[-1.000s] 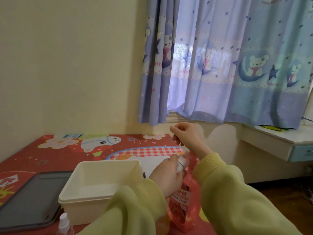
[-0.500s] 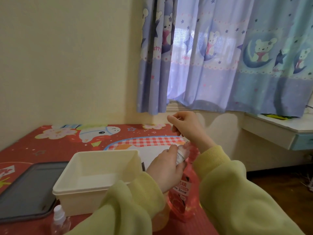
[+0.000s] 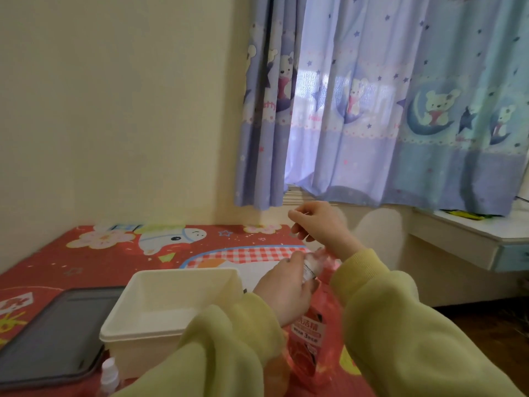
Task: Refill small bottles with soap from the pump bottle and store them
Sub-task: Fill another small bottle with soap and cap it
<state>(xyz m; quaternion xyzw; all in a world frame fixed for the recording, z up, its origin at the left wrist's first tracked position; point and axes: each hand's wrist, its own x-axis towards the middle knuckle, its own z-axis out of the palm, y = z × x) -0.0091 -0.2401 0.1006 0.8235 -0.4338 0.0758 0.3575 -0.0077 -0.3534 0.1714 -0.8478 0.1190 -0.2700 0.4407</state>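
Left hand (image 3: 286, 293): curled round the small bottle (image 3: 310, 269) and gripping it, tilted, above the pump bottle.
Small bottle: clear body with a white label; its top is blurred, so I cannot tell if it is capped.
Right hand (image 3: 320, 224): at 1 o'clock of the left hand and raised clear of the small bottle. The fingers are curled toward the thumb; whether they pinch anything I cannot tell.
Pump bottle (image 3: 310, 336): at 5 o'clock of the left hand, pink and translucent with a printed label, upright on the counter (image 3: 86, 262). Its head is hidden by the hands.
White tub (image 3: 171, 305): at 9 o'clock of the left hand, open.
Second small bottle (image 3: 110, 373): at 7 o'clock of the tub, upright, white cap.
Dark tray (image 3: 54, 333): at 9 o'clock of the tub.
Change: since half a second ago both hands keep the same pose, and the tub and bottles have not moved.
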